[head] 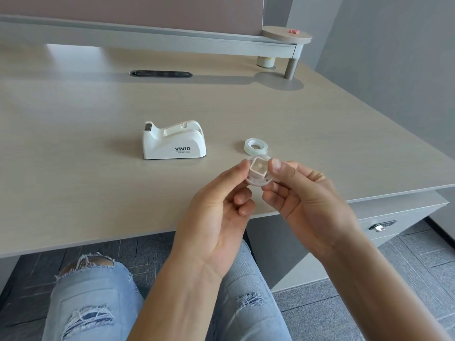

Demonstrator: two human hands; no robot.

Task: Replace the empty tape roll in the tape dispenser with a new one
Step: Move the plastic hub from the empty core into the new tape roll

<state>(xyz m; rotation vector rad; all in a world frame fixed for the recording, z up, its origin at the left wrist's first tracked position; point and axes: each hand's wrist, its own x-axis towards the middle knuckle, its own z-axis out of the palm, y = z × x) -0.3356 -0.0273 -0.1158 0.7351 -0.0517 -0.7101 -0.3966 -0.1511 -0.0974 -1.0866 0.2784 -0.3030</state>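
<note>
A white tape dispenser (173, 141) marked VIVID stands on the desk, its roll slot open and bare. To its right a clear new tape roll (256, 145) lies flat on the desk. Just in front of that roll, both hands hold a small translucent white spool hub (258, 171) with a square centre above the desk edge. My left hand (219, 205) pinches its left side with thumb and forefinger. My right hand (307, 195) grips its right side, thumb on top.
The light wood desk (98, 148) has a dark cable slot (160, 74) at the back and a raised shelf (172, 43) on a grey post (290, 67). A small cup (265, 61) sits under the shelf. A drawer unit (384, 225) stands at right; my knees are below the desk edge.
</note>
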